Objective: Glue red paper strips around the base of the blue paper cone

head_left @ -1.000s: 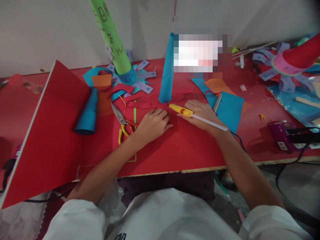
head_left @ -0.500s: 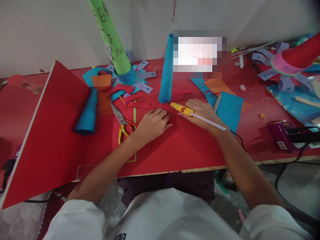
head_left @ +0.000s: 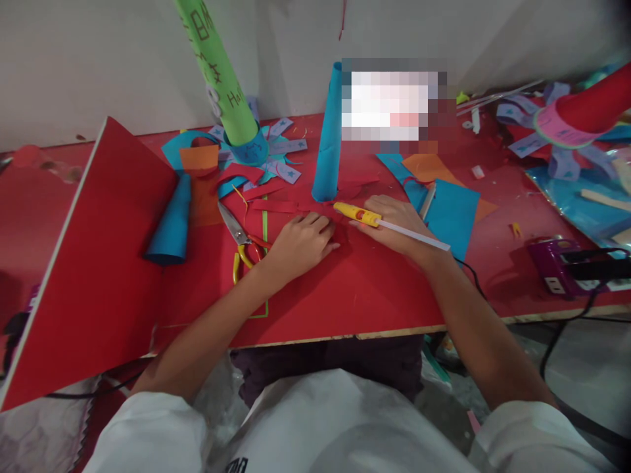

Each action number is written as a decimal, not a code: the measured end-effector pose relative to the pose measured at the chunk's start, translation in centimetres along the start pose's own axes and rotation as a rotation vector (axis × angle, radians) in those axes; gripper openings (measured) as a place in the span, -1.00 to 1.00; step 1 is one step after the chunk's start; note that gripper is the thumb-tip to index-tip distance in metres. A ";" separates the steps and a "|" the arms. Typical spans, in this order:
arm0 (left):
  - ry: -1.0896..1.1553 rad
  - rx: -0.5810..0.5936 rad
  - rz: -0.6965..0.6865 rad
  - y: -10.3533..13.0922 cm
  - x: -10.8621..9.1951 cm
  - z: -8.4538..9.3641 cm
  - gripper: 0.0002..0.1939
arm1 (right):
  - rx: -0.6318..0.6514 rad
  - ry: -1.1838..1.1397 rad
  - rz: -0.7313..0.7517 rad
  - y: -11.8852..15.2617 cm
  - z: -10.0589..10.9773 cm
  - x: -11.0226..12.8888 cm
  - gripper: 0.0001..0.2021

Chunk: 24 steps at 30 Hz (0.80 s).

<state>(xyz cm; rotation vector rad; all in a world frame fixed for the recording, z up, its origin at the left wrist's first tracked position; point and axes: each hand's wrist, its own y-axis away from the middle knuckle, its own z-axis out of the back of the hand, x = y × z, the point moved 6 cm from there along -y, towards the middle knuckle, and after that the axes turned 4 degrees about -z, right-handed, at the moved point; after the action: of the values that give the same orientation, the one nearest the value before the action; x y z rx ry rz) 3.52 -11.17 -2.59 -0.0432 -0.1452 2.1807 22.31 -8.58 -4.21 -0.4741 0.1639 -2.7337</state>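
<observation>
Surface (head_left: pixel 374 295): red, littered with paper scraps.
Wall (head_left: pixel 98 59): white.
Left hand (head_left: pixel 300 244): flat on red paper.
Right hand (head_left: pixel 399 220): gripping yellow glue gun (head_left: pixel 355 214).

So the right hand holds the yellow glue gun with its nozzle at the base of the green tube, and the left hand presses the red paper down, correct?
Not quite. In the head view the right hand holds the yellow glue gun with its nozzle at the base of the blue tube, not the green tube. The left hand does press the red paper down.
</observation>
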 end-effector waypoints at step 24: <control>0.284 -0.451 0.373 -3.0 8.2 7.0 -0.60 | -0.347 -0.111 -0.232 0.7 1.2 -3.5 -0.58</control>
<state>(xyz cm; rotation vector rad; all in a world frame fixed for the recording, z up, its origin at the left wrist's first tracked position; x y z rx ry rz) 0.67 -3.39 4.87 -0.6788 -0.4960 2.4376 26.08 -7.98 -4.24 -0.7817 0.5948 -2.9019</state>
